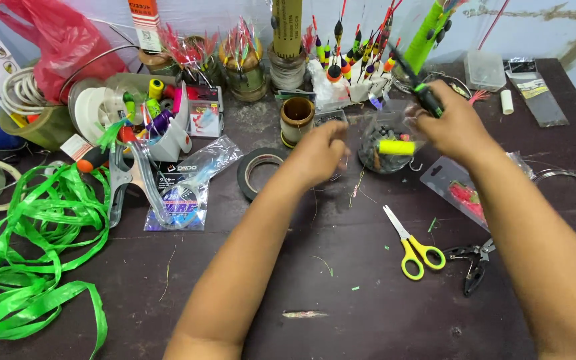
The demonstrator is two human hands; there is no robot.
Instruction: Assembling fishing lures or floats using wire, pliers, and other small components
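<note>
1. Hands first: left hand [319, 152] has its fingers curled inward, tips bunched near the thumb as if pinching something thin. Whatever it grips is too small and blurred to identify.
2. Right hand [453, 123] is closed around a dark tool with a green tip [420, 90]; fingers wrapped, thumb on the near side.
3. Both forearms enter from the bottom edge and converge toward the middle of the dark table [341, 267]. Left forearm runs up and to the right; right forearm runs up and to the left, wrist bent so the knuckles face the camera.
4. Dark tool's long axis is diagonal: it sticks out of the fist up and to the left, away from the person, toward the rack of fishing floats [355, 57].
5. Between the two hands sits a clear plastic container [385, 143] with a yellow cylinder [396, 147] inside or in front of it; cannot tell which. The right hand is just above its right rim, the left hand just beside its left edge.
6. Nearby on the table: yellow-handled scissors [411, 248] lying below the container, blades pointing up-left; black pliers [476, 261] to their right; black tape roll [259, 171] left of the left hand; green ribbon [31, 253] heaped at the far left.
</note>
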